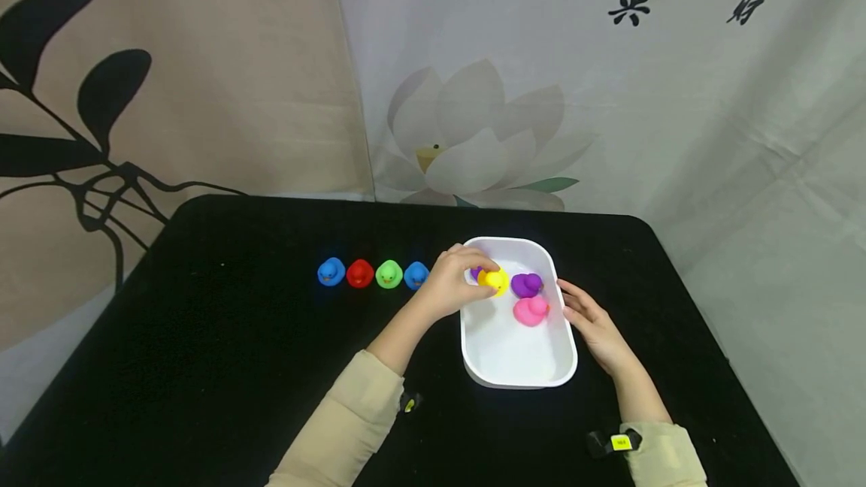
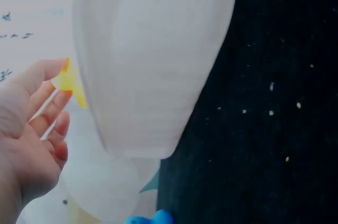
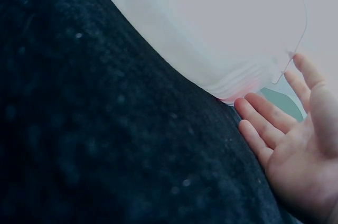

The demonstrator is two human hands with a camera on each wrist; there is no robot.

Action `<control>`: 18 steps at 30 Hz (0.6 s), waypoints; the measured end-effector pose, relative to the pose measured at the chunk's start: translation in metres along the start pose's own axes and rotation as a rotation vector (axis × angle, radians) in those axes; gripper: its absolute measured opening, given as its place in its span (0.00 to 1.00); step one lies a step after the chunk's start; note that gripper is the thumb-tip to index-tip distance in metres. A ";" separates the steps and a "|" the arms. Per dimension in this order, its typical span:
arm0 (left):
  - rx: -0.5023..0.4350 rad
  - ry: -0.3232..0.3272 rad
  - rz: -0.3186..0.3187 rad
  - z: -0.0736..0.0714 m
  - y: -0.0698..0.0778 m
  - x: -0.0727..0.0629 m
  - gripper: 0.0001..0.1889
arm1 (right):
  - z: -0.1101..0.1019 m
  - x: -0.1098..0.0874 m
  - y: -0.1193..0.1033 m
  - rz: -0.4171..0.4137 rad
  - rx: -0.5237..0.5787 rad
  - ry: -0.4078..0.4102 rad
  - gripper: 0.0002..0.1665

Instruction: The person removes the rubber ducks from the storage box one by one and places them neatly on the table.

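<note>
A yellow rubber duck [image 1: 496, 281] is pinched between the thumb and fingers of my left hand [image 1: 452, 284], over the left side of a white plastic tub [image 1: 517, 355]. The left wrist view shows the same yellow duck [image 2: 67, 82] at the fingertips, partly hidden by the tub's wall. Inside the tub sit a purple duck [image 1: 526, 285] and a pink duck [image 1: 531, 311]. Another purple duck [image 1: 476, 273] peeks out behind the yellow one. My right hand [image 1: 595, 325] rests its straight fingertips against the tub's right side, also seen in the right wrist view.
Left of the tub, a row runs along the black table [image 1: 223, 367]: a blue duck [image 1: 331, 271], a red duck [image 1: 360, 273], a green duck [image 1: 389, 274] and another blue duck [image 1: 416, 275] close by my left wrist. A printed curtain [image 1: 473, 21] hangs behind the table.
</note>
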State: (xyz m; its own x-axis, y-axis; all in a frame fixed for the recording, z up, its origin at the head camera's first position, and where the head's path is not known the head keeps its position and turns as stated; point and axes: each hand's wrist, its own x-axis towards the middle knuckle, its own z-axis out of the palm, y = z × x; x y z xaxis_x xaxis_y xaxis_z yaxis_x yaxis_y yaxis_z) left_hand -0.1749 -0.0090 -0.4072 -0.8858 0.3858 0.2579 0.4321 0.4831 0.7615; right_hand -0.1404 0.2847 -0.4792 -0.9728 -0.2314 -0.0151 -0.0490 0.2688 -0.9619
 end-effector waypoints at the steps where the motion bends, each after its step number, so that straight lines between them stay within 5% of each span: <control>1: -0.010 0.005 -0.005 -0.002 0.001 -0.002 0.17 | 0.000 0.000 0.000 -0.001 0.001 -0.001 0.31; 10: -0.081 0.033 -0.051 -0.023 0.005 -0.019 0.17 | 0.000 0.000 0.000 0.001 -0.007 -0.004 0.31; 18: -0.089 0.096 -0.005 -0.037 -0.001 -0.031 0.16 | 0.000 -0.001 -0.002 0.001 -0.005 -0.006 0.31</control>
State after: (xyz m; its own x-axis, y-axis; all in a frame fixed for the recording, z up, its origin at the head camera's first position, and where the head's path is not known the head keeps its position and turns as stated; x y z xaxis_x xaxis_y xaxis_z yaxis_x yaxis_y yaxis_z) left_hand -0.1544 -0.0506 -0.3938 -0.9018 0.3048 0.3063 0.4147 0.4112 0.8118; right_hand -0.1399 0.2847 -0.4775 -0.9713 -0.2373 -0.0174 -0.0496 0.2736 -0.9606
